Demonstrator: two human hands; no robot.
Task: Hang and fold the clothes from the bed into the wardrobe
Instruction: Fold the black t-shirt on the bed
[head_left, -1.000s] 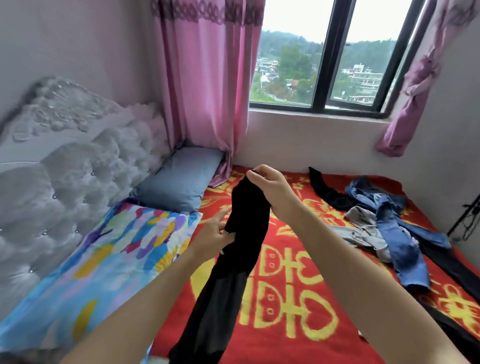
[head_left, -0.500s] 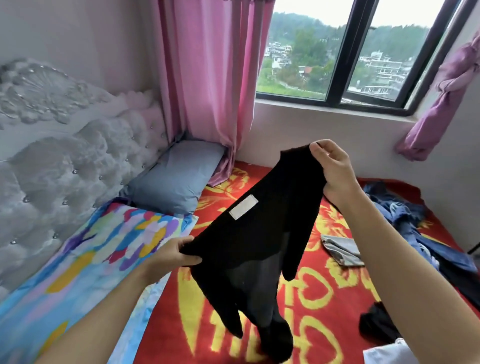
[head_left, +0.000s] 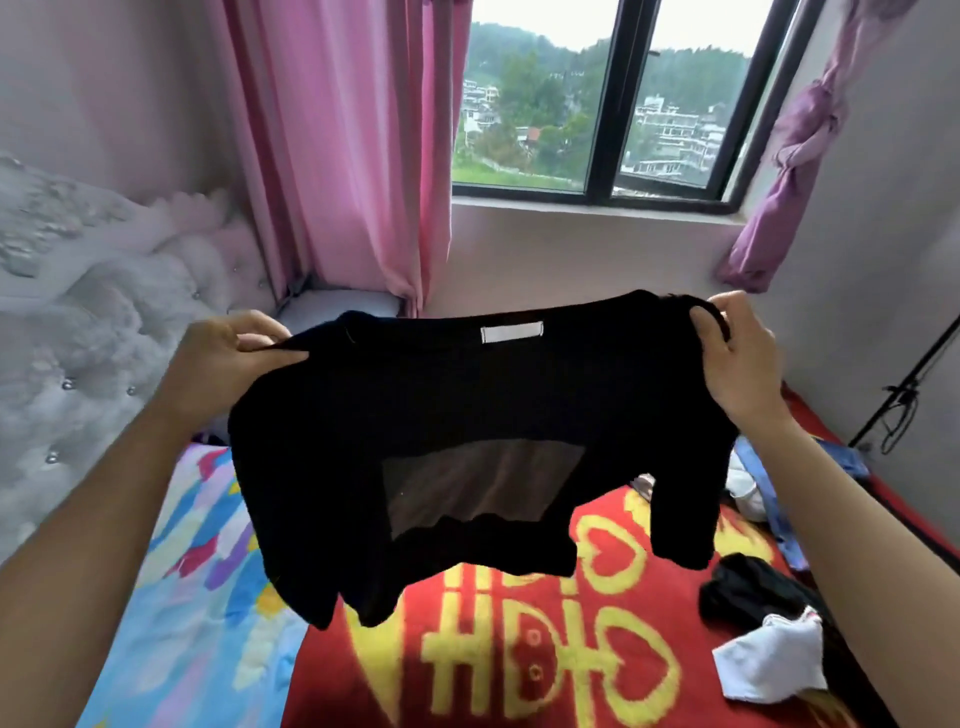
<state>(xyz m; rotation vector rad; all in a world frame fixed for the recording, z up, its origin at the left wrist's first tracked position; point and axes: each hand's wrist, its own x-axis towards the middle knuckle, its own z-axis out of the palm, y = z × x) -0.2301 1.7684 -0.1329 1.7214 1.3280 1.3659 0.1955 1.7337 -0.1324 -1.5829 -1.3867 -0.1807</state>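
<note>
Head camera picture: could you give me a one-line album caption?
Left hand and right hand hold a black top spread wide above the red blanket.

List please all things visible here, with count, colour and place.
black top: 1, black, held up, centre
blanket: 1, red and yellow, spread below the top
quilt: 1, multicoloured, left of blanket
headboard: 1, white, far left
window: 1, black frame, back wall
pink curtain: 1, pink, left of window
purple curtain: 1, purple, right of window
dark garment: 1, black, on blanket, right
white garment: 1, white, beside it
blue clothes: count unclear, blue, far right
left hand: 1, grips top's left edge
right hand: 1, grips its right edge
</note>
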